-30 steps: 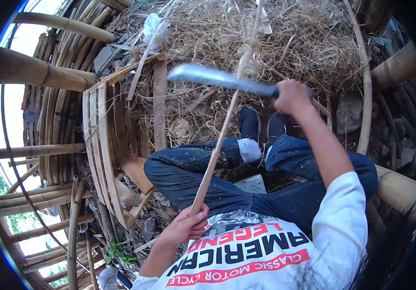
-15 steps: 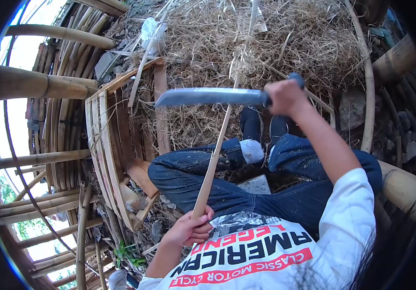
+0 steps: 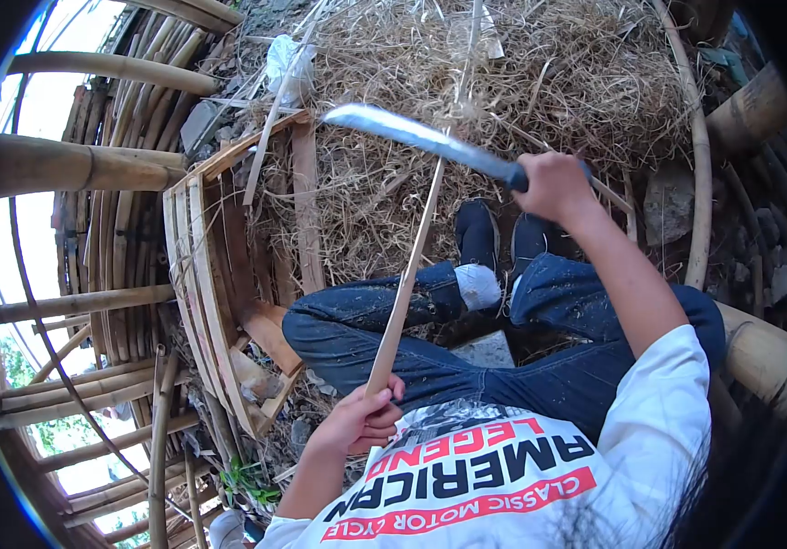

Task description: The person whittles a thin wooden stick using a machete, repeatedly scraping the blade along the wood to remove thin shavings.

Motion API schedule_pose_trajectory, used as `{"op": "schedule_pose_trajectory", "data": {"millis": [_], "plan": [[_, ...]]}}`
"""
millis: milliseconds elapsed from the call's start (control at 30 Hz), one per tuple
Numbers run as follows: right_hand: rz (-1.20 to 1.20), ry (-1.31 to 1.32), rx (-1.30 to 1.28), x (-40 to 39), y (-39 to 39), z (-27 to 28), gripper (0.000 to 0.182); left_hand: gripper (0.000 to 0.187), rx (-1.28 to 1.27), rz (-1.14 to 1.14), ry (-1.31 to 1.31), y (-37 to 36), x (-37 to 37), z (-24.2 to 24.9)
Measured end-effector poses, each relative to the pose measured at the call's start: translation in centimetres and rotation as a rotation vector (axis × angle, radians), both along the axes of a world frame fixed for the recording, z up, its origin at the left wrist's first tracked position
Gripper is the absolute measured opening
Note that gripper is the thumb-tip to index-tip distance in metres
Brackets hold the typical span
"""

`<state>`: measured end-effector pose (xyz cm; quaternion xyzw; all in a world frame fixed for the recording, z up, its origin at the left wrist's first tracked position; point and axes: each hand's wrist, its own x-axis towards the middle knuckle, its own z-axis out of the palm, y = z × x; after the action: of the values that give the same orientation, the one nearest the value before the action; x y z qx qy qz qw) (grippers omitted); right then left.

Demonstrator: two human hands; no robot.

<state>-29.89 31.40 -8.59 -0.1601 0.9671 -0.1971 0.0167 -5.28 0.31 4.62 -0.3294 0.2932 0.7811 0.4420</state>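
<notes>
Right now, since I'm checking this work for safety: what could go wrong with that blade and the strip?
1. The machete in the right hand meets the bamboo strip above the knees; a slip could send the edge toward the legs or shoes.
2. The left hand grips the strip's lower end bare, in line with the blade; a cut running down the strip might reach the fingers.

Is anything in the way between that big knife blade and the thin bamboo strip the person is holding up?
Nothing visible. The blade, held by the right hand, meets the bamboo strip directly near its upper part. The left hand grips the strip's lower end, well below the blade.
</notes>
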Motion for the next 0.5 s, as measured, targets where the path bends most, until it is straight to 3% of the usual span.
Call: {"op": "schedule_pose_trajectory", "data": {"millis": [133, 200, 333, 500], "plan": [[0.288, -0.049, -0.051, 2.9, -5.2, 0.6, 0.026, 0.021, -0.045, -0.01, 0.024, 0.5, -0.9, -0.7], [0.42, 0.015, -0.245, 5.4, -7.1, 0.3, 0.023, 0.028, 0.022, -0.004, 0.086, 0.4, -0.6, -1.4], [0.654, -0.046, -0.29, 8.6, -9.1, 2.4, 0.024, 0.036, 0.095, 0.041, 0.109, 0.2, 0.0, -2.2], [0.645, -0.212, -0.195, 10.4, -9.5, 3.6, 0.027, 0.037, 0.178, 0.087, 0.1, 0.2, 0.9, -3.1]]}}
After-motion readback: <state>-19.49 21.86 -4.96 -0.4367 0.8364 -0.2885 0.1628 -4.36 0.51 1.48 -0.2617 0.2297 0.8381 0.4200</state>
